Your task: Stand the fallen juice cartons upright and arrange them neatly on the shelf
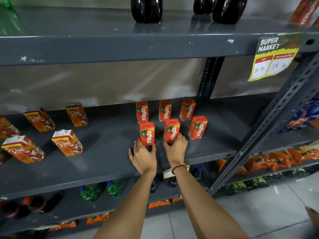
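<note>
A dark grey metal shelf (107, 145) with chipped paint runs across the view, backed by a pale, blotchy wall and framed on the right by a perforated steel upright (269, 128). Toward the right end of this shelf six small orange Maaza cartons stand upright in two rows of three. The left hand (143, 156) cups the base of the front-left carton (147, 134), fingers spread around its lower sides, near the shelf's front edge. The right hand (176, 149), a red thread band (179, 167) at its wrist, clasps the lower part of the front-middle carton (171, 129). The front-right carton (197, 128) stands free just beside it, and the back row (164, 110) stands behind, short of the shelf's rear edge. Toward the left end, larger Real cartons (67, 143) stand spaced apart in loose rows. On the shelf above sit dark bottles (146, 9), and a yellow supermarket price tag (274, 57) hangs from its front edge at the right. Below, green bottles (113, 188) and orange snack packets (279, 159) fill lower shelves over a pale tiled floor (259, 213).
</note>
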